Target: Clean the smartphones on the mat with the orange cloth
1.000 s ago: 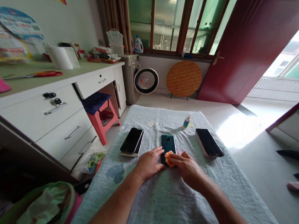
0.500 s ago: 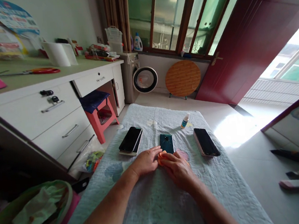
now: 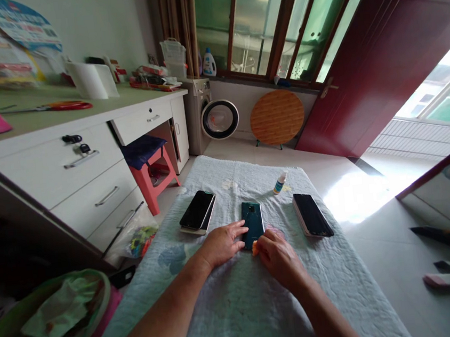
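A dark teal smartphone (image 3: 252,223) lies back side up on the cloth-covered table (image 3: 239,306), its camera block at the far end. My left hand (image 3: 224,243) rests at the phone's left edge, fingers stretched out and touching it. Bunched in the closed fingers of my right hand (image 3: 277,253) is an orange cloth (image 3: 255,248), at the phone's near right corner; most of the cloth is hidden by the hand. A black phone on a box (image 3: 198,210) lies to the left, and another dark phone on a box (image 3: 312,214) to the right.
A small spray bottle (image 3: 279,183) stands behind the phones. Left of the table are a waste bin (image 3: 106,304), a red stool (image 3: 150,184) and a white desk (image 3: 89,177). Further back are a washing machine (image 3: 200,123) with its door open and a round wooden board (image 3: 277,117).
My right hand has drawn the orange cloth to the phone's near right corner and bunched it up, uncovering more of the phone's back. My left hand stays at the left edge.
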